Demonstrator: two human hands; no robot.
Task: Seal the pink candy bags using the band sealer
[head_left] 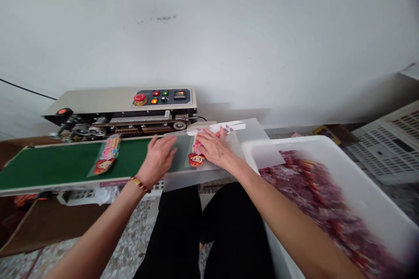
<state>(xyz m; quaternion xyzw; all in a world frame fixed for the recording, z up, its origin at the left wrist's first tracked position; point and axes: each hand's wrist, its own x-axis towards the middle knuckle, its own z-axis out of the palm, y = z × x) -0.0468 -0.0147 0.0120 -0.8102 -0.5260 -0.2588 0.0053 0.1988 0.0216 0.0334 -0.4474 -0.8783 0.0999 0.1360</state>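
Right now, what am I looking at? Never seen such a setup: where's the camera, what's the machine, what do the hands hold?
The camera is worn on the person's head, looking down over their lap. Their left hand is open over the end of a green conveyor belt; their right hand lies flat on a clear, cartoon-printed packet on a translucent plate. Behind the belt stands a machine with a control panel. A second packet lies on the belt. A white tub at right holds a heap of reddish packets.
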